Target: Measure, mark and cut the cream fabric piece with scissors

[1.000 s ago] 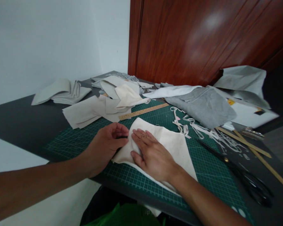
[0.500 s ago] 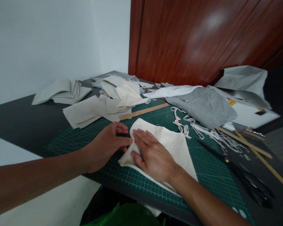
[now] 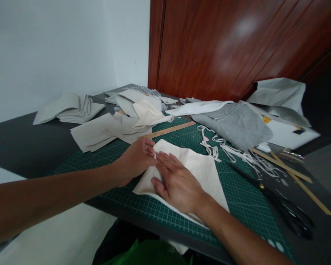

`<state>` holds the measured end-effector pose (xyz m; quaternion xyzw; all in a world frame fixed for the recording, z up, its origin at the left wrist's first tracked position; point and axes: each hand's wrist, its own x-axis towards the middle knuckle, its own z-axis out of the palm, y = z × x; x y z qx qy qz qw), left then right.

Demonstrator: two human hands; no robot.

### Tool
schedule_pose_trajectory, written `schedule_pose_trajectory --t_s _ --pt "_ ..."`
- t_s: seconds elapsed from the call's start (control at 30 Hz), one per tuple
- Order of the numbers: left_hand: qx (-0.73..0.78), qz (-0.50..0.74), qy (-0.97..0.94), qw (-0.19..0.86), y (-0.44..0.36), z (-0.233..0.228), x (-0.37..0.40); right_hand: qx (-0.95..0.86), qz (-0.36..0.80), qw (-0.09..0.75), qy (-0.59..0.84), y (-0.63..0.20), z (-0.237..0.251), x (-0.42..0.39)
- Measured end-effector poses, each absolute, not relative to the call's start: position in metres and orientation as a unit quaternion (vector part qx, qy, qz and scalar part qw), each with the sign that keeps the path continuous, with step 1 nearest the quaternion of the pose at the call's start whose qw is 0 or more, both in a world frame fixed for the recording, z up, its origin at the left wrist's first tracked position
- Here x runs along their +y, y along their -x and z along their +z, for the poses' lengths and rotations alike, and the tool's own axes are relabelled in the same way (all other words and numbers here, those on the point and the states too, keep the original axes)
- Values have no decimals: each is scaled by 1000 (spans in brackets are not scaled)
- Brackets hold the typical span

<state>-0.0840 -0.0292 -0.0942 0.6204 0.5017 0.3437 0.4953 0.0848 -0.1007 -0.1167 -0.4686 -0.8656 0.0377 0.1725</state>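
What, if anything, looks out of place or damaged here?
One untidy spot: the white cords near the black scissors lie in a loose tangle, unlike the folded fabric stack at far left. The cream cloth under the right hand shows no clear damage.

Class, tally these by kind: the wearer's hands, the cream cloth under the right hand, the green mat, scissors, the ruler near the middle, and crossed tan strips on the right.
Hands: 2 (left hand, right hand)
Cream cloth: 1 (layers not counted)
Green mat: 1
Scissors: 1 pair
Ruler: 1
Crossed strips: 2 (upper strip, lower strip)
Total: 8
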Motion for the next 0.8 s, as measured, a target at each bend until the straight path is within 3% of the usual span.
schedule_pose_trajectory --t_s 0.3,0.57,0.8 --pt "480 394 -626 472 83 -86 -27 -865 34 170 471 -85 -117 -101" --pt "380 318 -841 216 106 -93 -30 -874 50 139 463 -84 -113 -104" --pt "364 210 -893 160 123 -103 -30 -836 79 97 535 -80 -107 -102"
